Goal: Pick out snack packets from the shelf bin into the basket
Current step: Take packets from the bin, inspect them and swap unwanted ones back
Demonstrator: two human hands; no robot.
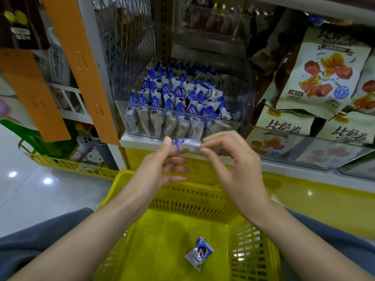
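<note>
A clear plastic shelf bin holds several blue-and-white snack packets packed upright. In front of the bin, above the basket, a single blue-and-white packet is held between both hands: my left hand pinches its left end with thumb and fingers, and my right hand pinches its right end. Below them sits the yellow basket, with one snack packet lying on its floor.
Large beige snack bags fill the shelf to the right of the bin. An orange slotted upright and a wire grid stand to the left. A low yellow wire rack with goods sits on the shiny floor at left.
</note>
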